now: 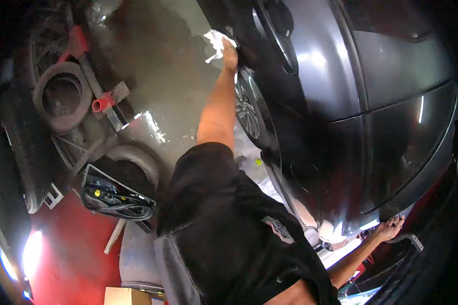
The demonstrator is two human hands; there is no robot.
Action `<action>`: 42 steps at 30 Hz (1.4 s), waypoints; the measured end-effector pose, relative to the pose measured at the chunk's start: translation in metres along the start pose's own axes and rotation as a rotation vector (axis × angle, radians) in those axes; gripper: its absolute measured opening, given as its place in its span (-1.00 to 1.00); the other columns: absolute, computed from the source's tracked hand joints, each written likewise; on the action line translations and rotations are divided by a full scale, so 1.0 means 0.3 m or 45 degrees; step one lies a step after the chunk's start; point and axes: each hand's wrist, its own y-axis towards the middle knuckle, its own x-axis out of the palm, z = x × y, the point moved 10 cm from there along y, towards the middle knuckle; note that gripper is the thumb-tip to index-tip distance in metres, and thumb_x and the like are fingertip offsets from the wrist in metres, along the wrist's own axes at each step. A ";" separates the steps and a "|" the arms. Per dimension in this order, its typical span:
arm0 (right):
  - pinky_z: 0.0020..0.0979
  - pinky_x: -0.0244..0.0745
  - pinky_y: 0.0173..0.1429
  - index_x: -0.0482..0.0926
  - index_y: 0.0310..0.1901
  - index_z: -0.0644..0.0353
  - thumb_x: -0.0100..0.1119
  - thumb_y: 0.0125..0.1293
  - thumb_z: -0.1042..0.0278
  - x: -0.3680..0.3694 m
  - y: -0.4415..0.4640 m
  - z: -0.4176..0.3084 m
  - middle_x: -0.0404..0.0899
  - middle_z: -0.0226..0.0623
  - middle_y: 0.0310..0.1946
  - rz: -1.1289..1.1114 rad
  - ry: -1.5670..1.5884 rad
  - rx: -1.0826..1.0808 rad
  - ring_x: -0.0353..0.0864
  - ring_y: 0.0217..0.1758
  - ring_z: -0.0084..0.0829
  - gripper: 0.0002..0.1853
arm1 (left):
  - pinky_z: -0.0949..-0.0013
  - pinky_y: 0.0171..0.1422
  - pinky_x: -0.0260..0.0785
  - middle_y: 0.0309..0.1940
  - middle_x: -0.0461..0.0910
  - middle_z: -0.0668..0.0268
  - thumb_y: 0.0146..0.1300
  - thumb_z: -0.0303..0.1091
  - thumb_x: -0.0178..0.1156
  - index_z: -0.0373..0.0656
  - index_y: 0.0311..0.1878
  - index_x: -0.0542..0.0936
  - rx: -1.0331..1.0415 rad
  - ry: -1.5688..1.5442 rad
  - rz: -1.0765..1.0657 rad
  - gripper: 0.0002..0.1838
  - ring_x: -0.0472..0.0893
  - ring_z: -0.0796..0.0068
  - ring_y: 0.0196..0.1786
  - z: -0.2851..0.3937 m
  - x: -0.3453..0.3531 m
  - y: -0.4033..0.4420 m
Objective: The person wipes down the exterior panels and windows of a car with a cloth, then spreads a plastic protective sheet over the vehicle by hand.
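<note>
My left hand (230, 55) is closed on a crumpled white cloth (216, 42), at the end of my outstretched arm. It is beside the lower side of a dark, glossy car (310, 132), close to the alloy wheel (247, 112). Whether the cloth presses on the bodywork I cannot tell. Farther down on the right, my right hand (389, 229) rests at the edge of the car body, its fingers extended and somewhat bent. Nothing shows in it. My black shirt fills the lower middle of the view.
Worn tyres (62, 97) lie on the wet-looking floor (173, 76), beside red and grey metal stands (103, 103). A loose headlight unit (118, 195) is near a red surface (79, 249). A cardboard box (124, 296) shows at the bottom edge. A bent metal bracket (412, 240) is beside my right hand.
</note>
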 end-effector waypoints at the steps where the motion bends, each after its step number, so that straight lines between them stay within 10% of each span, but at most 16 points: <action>1: -0.65 0.24 -0.34 0.62 0.01 0.23 0.19 0.54 0.25 -0.052 0.048 0.031 0.46 -0.51 -0.41 -0.209 0.077 0.062 0.39 -0.40 -0.67 -0.78 | 0.11 0.75 -0.35 0.67 -0.03 -0.04 0.68 0.02 -0.42 -0.35 0.62 0.06 -0.060 0.059 0.061 -0.30 -0.08 0.03 0.71 -0.020 0.001 -0.050; 7: -0.55 0.37 -0.18 0.67 0.05 0.18 0.17 0.52 0.22 0.025 -0.063 -0.043 0.48 -0.48 -0.31 0.244 -0.146 0.051 0.47 -0.31 -0.57 -0.74 | -0.03 0.73 -0.38 0.66 -0.15 -0.20 0.65 -0.26 -0.18 -0.36 0.65 -0.08 0.092 0.439 0.000 -0.34 -0.19 -0.24 0.69 0.559 0.366 -1.146; 9: -0.59 0.29 -0.37 0.61 0.09 0.14 0.06 0.60 0.19 -0.040 0.037 0.009 0.52 -0.57 -0.32 -0.096 -0.071 0.149 0.44 -0.38 -0.68 -0.74 | -0.06 0.73 -0.56 0.69 -0.25 -0.13 0.64 -0.23 -0.19 -0.30 0.67 -0.17 0.006 0.566 -0.262 -0.29 -0.34 -0.12 0.72 0.555 0.449 -1.383; 10: -0.63 0.17 -0.47 0.61 0.10 0.15 0.05 0.61 0.19 0.028 0.057 0.053 0.45 -0.61 -0.38 -0.672 0.353 0.396 0.29 -0.50 -0.74 -0.73 | -0.11 0.70 -0.35 0.60 -0.15 -0.36 0.60 -0.29 -0.14 -0.31 0.65 0.01 0.015 0.459 -0.241 -0.34 -0.16 -0.42 0.64 0.580 0.421 -1.397; 11: -0.65 0.10 -0.53 0.48 0.28 0.28 -0.11 0.62 0.30 -0.025 0.013 -0.033 0.35 -0.48 -0.39 0.074 -0.224 0.064 0.24 -0.48 -0.73 -0.65 | -0.12 0.70 -0.35 0.60 -0.14 -0.36 0.60 -0.28 -0.14 -0.31 0.64 0.02 0.098 0.605 -0.258 -0.35 -0.16 -0.42 0.64 0.513 0.411 -1.356; 13: -0.67 0.23 -0.49 0.48 0.32 0.28 -0.09 0.62 0.27 0.014 0.068 0.057 0.51 -0.36 -0.28 -0.985 0.604 0.473 0.36 -0.43 -0.73 -0.60 | -0.10 0.70 -0.33 0.60 -0.11 -0.36 0.60 -0.29 -0.15 -0.31 0.64 0.03 0.116 0.402 -0.157 -0.36 -0.15 -0.43 0.63 0.363 0.340 -1.182; 14: -0.65 0.14 -0.52 0.54 0.23 0.23 -0.05 0.63 0.23 -0.037 0.088 0.065 0.46 -0.47 -0.36 -0.340 0.252 0.317 0.24 -0.53 -0.73 -0.66 | -0.08 0.71 -0.31 0.60 -0.09 -0.35 0.60 -0.30 -0.17 -0.32 0.64 0.03 0.088 0.037 -0.023 -0.37 -0.14 -0.42 0.63 0.361 0.287 -1.074; 15: -0.63 0.05 -0.56 0.60 0.15 0.17 0.00 0.64 0.19 -0.002 -0.043 -0.045 0.42 -0.57 -0.44 0.296 -0.112 0.141 0.12 -0.63 -0.73 -0.70 | 0.01 0.73 -0.29 0.59 -0.05 -0.33 0.62 -0.32 -0.24 -0.32 0.64 0.02 0.428 0.594 0.005 -0.39 -0.10 -0.36 0.64 0.413 0.246 -0.944; 16: -0.63 0.05 -0.56 0.60 0.15 0.19 -0.01 0.64 0.20 0.058 -0.102 -0.079 0.40 -0.56 -0.46 0.428 -0.190 0.130 0.12 -0.63 -0.72 -0.70 | 0.05 0.74 -0.31 0.61 -0.06 -0.29 0.65 -0.30 -0.33 -0.32 0.64 0.01 -0.026 0.423 0.110 -0.41 -0.11 -0.28 0.66 0.410 0.177 -0.780; 22: -0.56 0.06 -0.58 0.61 -0.14 0.17 -0.01 0.64 0.17 -0.204 0.090 -0.048 0.31 -0.58 -0.54 0.138 -0.344 0.113 0.09 -0.66 -0.71 -0.71 | 0.04 0.75 -0.42 0.66 0.00 -0.07 0.69 -0.12 -0.43 -0.31 0.64 0.02 0.335 0.527 0.262 -0.37 -0.08 -0.01 0.70 0.081 -0.066 -0.034; 28: -0.54 -0.02 -0.67 0.51 -0.13 0.13 -0.05 0.65 0.14 -0.293 0.157 -0.094 0.25 -0.53 -0.50 0.201 -0.314 0.203 0.08 -0.65 -0.62 -0.73 | -0.01 0.49 0.24 0.26 0.51 -0.17 0.61 -0.01 -0.27 -0.34 0.47 0.31 -0.198 0.243 0.314 -0.37 0.39 -0.18 0.41 -0.262 -0.213 0.222; 29: -0.50 0.11 -0.60 0.48 -0.13 0.11 -0.09 0.67 0.12 -0.215 0.168 -0.050 0.20 -0.53 -0.50 -0.444 -0.066 0.382 0.09 -0.61 -0.62 -0.73 | -0.01 0.45 0.26 0.18 0.54 -0.14 0.61 -0.03 -0.26 -0.34 0.44 0.31 -0.256 0.160 0.299 -0.40 0.44 -0.12 0.34 -0.210 -0.185 0.159; 32: -0.45 0.43 -0.29 0.49 0.12 0.25 -0.17 0.68 0.12 -0.174 0.065 -0.146 0.54 -0.35 -0.19 0.035 -0.790 -0.053 0.48 -0.34 -0.49 -0.64 | -0.01 0.39 0.29 -0.02 0.57 -0.08 0.61 -0.09 -0.20 -0.38 0.36 0.32 -0.484 -0.748 0.377 -0.46 0.54 0.06 0.17 -0.098 -0.020 -0.151; 37: -0.51 0.47 -0.17 0.50 0.27 0.31 -0.11 0.66 0.19 -0.187 0.114 -0.044 0.61 -0.36 -0.16 -0.038 -0.361 0.037 0.55 -0.28 -0.55 -0.60 | 0.19 0.54 0.15 0.29 0.44 -0.27 0.64 -0.17 -0.19 -0.59 0.40 0.29 -0.385 0.038 0.263 -0.41 0.40 -0.11 0.40 0.268 0.130 -0.860; 39: -0.48 0.49 -0.15 0.58 0.16 0.29 -0.05 0.64 0.18 -0.190 0.181 0.003 0.60 -0.35 -0.18 -0.610 0.155 0.326 0.55 -0.27 -0.50 -0.64 | 0.12 0.49 0.18 0.23 0.47 -0.23 0.64 -0.20 -0.16 -0.55 0.38 0.32 -0.270 0.210 0.368 -0.46 0.43 -0.08 0.34 0.200 0.189 -1.285; 42: -0.47 0.51 -0.12 0.62 0.12 0.30 -0.01 0.62 0.15 -0.251 0.235 0.020 0.62 -0.26 -0.09 -0.329 -0.134 0.122 0.60 -0.24 -0.45 -0.62 | 0.05 0.30 0.34 0.02 0.57 -0.20 0.59 -0.24 -0.11 -0.44 0.23 0.43 -0.295 0.473 0.130 -0.58 0.54 -0.17 0.16 0.044 0.206 -1.574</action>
